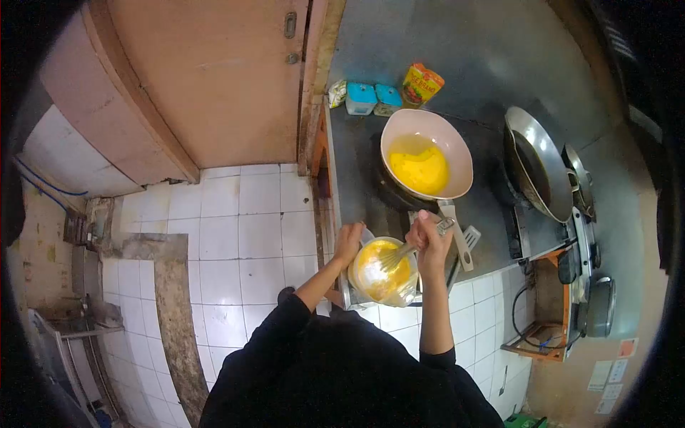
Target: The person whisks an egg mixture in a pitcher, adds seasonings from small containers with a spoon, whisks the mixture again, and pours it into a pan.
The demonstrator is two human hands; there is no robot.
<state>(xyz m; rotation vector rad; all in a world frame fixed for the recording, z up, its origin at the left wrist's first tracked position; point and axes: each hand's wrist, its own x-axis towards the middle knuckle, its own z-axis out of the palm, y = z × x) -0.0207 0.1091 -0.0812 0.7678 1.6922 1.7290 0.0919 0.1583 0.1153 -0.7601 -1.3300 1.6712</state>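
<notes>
My right hand [430, 241] is closed round the handle of a wire whisk [394, 255]. The whisk's wires dip into a yellow mixture with a white, powdery or frothy patch [372, 274], inside a pale mixing bowl [359, 291]. At the bowl's upper left rim, my left hand [348, 242] grips it, the fingers bent over the edge. Just beyond the bowl, a light pink pan [462, 171] holds oil and a yellow, egg-like layer [421, 171]. A slotted spatula [471, 237] lies beside the pan's handle [457, 235].
Two blue-lidded tubs [361, 98] and a yellow packet [422, 84] stand along the counter's back. To the right, a large wok [535, 157] sits over a stove [519, 228]. The metal counter [349, 157] ends at the left above a white tiled floor [235, 264]; a door [214, 85] is beyond.
</notes>
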